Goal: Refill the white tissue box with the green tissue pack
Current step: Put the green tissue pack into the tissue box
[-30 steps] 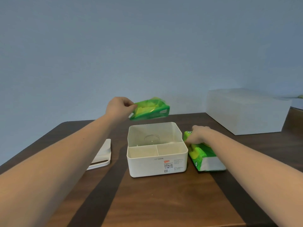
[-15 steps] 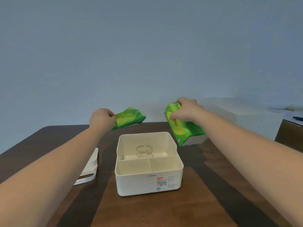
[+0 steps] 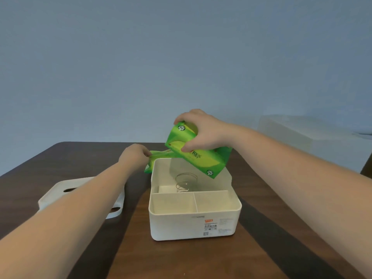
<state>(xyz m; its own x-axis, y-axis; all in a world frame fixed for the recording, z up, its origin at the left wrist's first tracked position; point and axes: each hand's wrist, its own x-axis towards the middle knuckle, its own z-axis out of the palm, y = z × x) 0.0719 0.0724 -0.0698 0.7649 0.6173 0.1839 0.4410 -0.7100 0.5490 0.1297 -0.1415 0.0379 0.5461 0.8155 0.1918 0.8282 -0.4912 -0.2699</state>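
The white tissue box (image 3: 193,222) stands open in the middle of the dark wooden table, with a wire spring (image 3: 185,181) in its large back compartment and two small front compartments. My right hand (image 3: 203,130) grips a full green tissue pack (image 3: 198,158), tilted over the back compartment. My left hand (image 3: 134,157) pinches a flat, crumpled green wrapper (image 3: 159,155) just behind the box's back-left corner.
The box's white lid (image 3: 60,190) lies flat on the table to the left, partly under my left forearm. A large white box (image 3: 314,137) stands at the back right. The table edge (image 3: 32,160) runs along the far left.
My right hand has carried the full green pack left and down over the open box. My left hand has lowered the green wrapper toward the box's back-left corner.
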